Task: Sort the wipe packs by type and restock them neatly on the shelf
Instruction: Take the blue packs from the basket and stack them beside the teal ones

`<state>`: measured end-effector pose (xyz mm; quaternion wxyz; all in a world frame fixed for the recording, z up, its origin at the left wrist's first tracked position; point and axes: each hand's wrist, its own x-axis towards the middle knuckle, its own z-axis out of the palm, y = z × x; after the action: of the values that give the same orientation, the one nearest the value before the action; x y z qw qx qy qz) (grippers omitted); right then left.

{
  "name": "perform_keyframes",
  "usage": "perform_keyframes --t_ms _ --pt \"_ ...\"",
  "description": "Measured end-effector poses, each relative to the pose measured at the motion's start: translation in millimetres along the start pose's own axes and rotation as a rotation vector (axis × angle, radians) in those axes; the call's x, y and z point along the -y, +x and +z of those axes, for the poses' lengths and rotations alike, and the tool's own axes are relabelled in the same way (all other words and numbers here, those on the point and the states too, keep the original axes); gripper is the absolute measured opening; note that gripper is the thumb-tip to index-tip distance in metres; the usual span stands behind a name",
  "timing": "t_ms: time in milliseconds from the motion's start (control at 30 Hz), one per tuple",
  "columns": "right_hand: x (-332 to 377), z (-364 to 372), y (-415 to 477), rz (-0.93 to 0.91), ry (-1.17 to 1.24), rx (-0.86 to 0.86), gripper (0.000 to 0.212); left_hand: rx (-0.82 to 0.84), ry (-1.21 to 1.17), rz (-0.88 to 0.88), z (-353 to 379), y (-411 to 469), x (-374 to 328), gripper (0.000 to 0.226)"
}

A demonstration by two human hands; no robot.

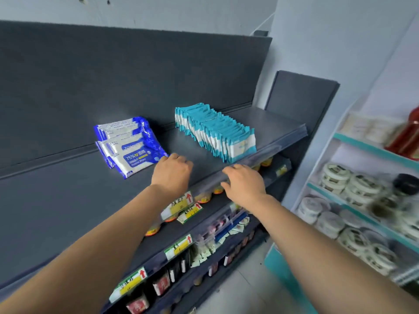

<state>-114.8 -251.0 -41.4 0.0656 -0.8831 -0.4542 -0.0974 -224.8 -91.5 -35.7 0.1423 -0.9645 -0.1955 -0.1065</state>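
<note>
Left hand [172,171]: back of hand up, fingers curled downward with the tips hidden under the knuckles. Cannot tell whether it pinches anything. It sits over the dark grey metal top shelf [68,200], toward its front, with one knuckle at the near corner of the stack of blue-and-white plastic wipe packs [131,150].

Right hand [243,184]: fingers spread and loose, palm down, holding nothing. It hangs over the top shelf's front edge, apart from the left hand.

Blue-and-white packs: a small overlapping pile lying flat in the middle of the top shelf, reaching back to its rear panel. The front pack is printed "75%".

Row of teal-and-white plastic wipe packs [215,132]: standing on edge, packed face to face, running from the rear of the top shelf to its front edge, right of the blue pile with bare shelf between them.

Under the top shelf's front edge: yellow-and-green paper price tags with red arrows [179,203] and orange-lidded jars [204,198], blurred.

Right of the top shelf: a white-and-teal shelving unit [353,141] holding round white tubs [335,175].
</note>
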Motion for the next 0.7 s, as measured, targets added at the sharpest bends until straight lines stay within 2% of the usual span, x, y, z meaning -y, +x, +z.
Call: perform_keyframes --t_ms 300,567,700 --pt "-83 -18 -131 0.299 -0.088 0.083 0.032 -0.042 -0.093 0.312 -22 -13 -130 0.023" --pt "-160 -27 -294 0.548 -0.098 0.183 0.038 0.040 -0.148 0.557 -32 -60 -288 0.025" --pt "-197 -31 -382 0.648 -0.096 0.223 0.030 0.073 -0.157 0.651 -37 -97 -370 0.026"
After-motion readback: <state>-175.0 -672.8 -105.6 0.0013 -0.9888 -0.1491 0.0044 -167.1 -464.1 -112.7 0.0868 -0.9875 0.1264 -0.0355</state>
